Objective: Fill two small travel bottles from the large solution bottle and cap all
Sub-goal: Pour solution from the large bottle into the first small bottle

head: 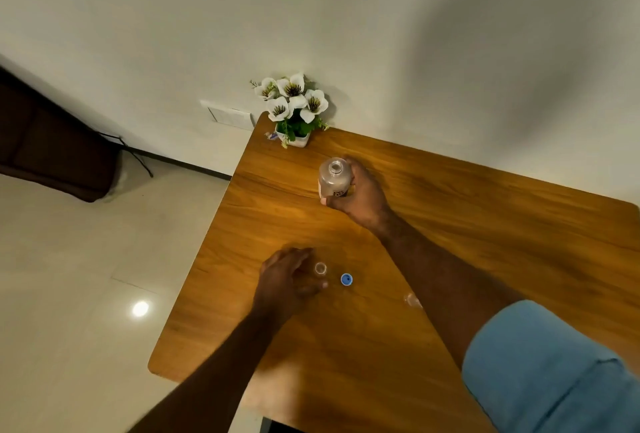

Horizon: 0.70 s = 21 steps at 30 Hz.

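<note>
The large clear solution bottle (pixel 333 178) stands uncapped on the wooden table (pixel 485 224), and my right hand (pixel 360 195) is wrapped around its right side. A small clear travel bottle (pixel 320 268), its mouth uncovered, stands near the table's front. My left hand (pixel 287 280) curls around this small bottle from the left, fingers touching it. A blue cap (pixel 346 279) lies on the table just right of it. A second small clear bottle (pixel 412 300) shows partly beside my right forearm, which hides the rest of it.
A white pot of white artificial flowers (pixel 294 107) stands at the table's far left corner against the wall. The table's left edge drops to a tiled floor (pixel 69 276). A dark sofa (pixel 52 148) sits far left.
</note>
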Motion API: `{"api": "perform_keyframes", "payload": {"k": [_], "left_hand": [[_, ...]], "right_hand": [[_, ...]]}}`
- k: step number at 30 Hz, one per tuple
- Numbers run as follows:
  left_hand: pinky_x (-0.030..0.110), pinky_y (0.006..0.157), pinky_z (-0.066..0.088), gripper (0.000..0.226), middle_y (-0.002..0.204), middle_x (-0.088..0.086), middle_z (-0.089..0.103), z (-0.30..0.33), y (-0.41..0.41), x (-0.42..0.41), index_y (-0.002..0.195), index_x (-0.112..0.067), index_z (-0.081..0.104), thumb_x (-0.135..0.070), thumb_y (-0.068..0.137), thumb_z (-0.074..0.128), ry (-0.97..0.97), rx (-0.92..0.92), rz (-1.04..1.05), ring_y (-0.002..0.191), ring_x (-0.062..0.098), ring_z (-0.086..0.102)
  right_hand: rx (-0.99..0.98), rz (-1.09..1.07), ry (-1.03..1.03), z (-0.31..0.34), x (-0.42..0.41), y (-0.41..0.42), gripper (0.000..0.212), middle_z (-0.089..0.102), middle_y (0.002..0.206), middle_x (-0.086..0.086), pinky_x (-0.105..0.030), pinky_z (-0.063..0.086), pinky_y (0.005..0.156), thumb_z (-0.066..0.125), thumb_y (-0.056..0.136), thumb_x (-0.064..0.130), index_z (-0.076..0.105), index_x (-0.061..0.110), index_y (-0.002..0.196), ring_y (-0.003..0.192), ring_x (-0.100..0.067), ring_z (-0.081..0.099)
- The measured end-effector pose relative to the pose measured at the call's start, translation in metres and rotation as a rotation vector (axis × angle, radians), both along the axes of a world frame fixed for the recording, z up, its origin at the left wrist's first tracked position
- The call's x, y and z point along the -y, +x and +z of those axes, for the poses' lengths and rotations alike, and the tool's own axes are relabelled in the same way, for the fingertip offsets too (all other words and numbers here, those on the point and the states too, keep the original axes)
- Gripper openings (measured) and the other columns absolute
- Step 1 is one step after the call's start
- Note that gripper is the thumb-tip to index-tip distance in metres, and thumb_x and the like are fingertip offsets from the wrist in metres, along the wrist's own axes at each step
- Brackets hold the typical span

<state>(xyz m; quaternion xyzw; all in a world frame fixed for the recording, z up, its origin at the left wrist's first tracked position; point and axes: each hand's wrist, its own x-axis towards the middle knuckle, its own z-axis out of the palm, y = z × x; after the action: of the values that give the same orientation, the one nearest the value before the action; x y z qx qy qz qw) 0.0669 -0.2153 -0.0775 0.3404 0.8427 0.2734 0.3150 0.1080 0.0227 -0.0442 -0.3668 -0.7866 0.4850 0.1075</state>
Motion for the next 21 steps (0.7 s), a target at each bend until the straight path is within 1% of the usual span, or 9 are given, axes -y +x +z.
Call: {"api": "perform_keyframes", "payload": {"k": [2, 4, 6, 9, 12, 14, 17, 19, 21], "left_hand": [[0.036, 0.115, 0.027, 0.07, 0.146, -0.01, 0.057, -0.003, -0.001, -0.005, 0.14, -0.036, 0.059, -0.053, 0.076, 0.082, -0.003, -0.023, -0.034, 0.142, 0.013, 0.039], [0.039, 0.118, 0.028, 0.06, 0.137, -0.013, 0.064, -0.006, -0.003, -0.009, 0.133, -0.034, 0.066, -0.052, 0.077, 0.081, 0.011, -0.024, -0.038, 0.137, 0.009, 0.043], [0.046, 0.115, 0.035, 0.054, 0.126, -0.019, 0.068, -0.007, -0.004, -0.01, 0.123, -0.034, 0.072, -0.057, 0.075, 0.079, 0.038, -0.019, -0.025, 0.129, 0.006, 0.05], [0.042, 0.105, 0.05, 0.047, 0.113, -0.029, 0.063, -0.002, -0.006, -0.015, 0.116, -0.036, 0.074, -0.056, 0.074, 0.078, 0.093, 0.038, 0.023, 0.113, 0.004, 0.062], [0.036, 0.096, 0.058, 0.04, 0.115, -0.018, 0.066, 0.015, -0.009, -0.023, 0.113, -0.042, 0.067, -0.04, 0.078, 0.085, 0.134, 0.113, 0.068, 0.105, -0.002, 0.062], [0.035, 0.096, 0.056, 0.041, 0.115, -0.018, 0.067, 0.031, -0.013, -0.031, 0.113, -0.042, 0.065, -0.034, 0.079, 0.086, 0.197, 0.113, 0.102, 0.106, -0.001, 0.061], [0.031, 0.091, 0.057, 0.038, 0.111, -0.027, 0.066, 0.069, -0.018, -0.051, 0.112, -0.04, 0.065, -0.027, 0.082, 0.085, 0.289, 0.162, 0.135, 0.103, -0.005, 0.061], [0.034, 0.09, 0.06, 0.033, 0.111, -0.02, 0.073, 0.099, -0.02, -0.07, 0.113, -0.034, 0.071, -0.027, 0.083, 0.084, 0.376, 0.154, 0.104, 0.103, 0.002, 0.068], [0.033, 0.088, 0.062, 0.028, 0.109, -0.015, 0.075, 0.134, -0.018, -0.091, 0.112, -0.03, 0.074, -0.027, 0.085, 0.082, 0.446, 0.143, 0.044, 0.105, 0.004, 0.069]], "right_hand": [[-0.02, -0.037, -0.016, -0.004, 0.001, -0.005, 0.086, 0.062, 0.126, 0.007, -0.026, 0.049, 0.092, 0.095, 0.06, 0.024, 0.052, 0.022, 0.135, 0.114, -0.013, 0.059], [-0.028, -0.064, -0.027, -0.005, 0.003, -0.008, 0.079, 0.064, 0.118, 0.01, -0.022, 0.05, 0.086, 0.094, 0.062, 0.024, 0.055, 0.023, 0.131, 0.108, -0.01, 0.061], [-0.039, -0.083, -0.024, -0.003, 0.005, -0.008, 0.076, 0.062, 0.115, 0.013, -0.015, 0.048, 0.082, 0.093, 0.064, 0.023, 0.056, 0.021, 0.13, 0.105, -0.006, 0.06], [-0.064, -0.112, -0.016, 0.01, 0.006, -0.002, 0.074, 0.063, 0.118, 0.011, -0.013, 0.048, 0.081, 0.092, 0.065, 0.025, 0.056, 0.02, 0.13, 0.106, -0.007, 0.059], [-0.108, -0.151, -0.007, 0.036, 0.005, 0.011, 0.073, 0.059, 0.117, 0.015, -0.009, 0.044, 0.073, 0.091, 0.068, 0.026, 0.054, 0.024, 0.131, 0.097, 0.004, 0.056], [-0.16, -0.167, 0.012, 0.058, 0.001, 0.024, 0.071, 0.059, 0.118, 0.016, -0.011, 0.048, 0.073, 0.089, 0.07, 0.028, 0.054, 0.027, 0.131, 0.097, 0.004, 0.057], [-0.239, -0.18, 0.06, 0.096, -0.007, 0.047, 0.073, 0.06, 0.126, 0.013, -0.022, 0.057, 0.08, 0.087, 0.069, 0.039, 0.052, 0.032, 0.133, 0.107, -0.006, 0.061], [-0.282, -0.189, 0.124, 0.126, -0.017, 0.063, 0.076, 0.059, 0.127, 0.013, -0.025, 0.058, 0.083, 0.084, 0.067, 0.047, 0.05, 0.036, 0.133, 0.11, -0.008, 0.06], [-0.309, -0.215, 0.193, 0.159, -0.027, 0.08, 0.075, 0.058, 0.125, 0.012, -0.022, 0.056, 0.083, 0.086, 0.068, 0.042, 0.049, 0.036, 0.133, 0.11, -0.008, 0.059]]}}
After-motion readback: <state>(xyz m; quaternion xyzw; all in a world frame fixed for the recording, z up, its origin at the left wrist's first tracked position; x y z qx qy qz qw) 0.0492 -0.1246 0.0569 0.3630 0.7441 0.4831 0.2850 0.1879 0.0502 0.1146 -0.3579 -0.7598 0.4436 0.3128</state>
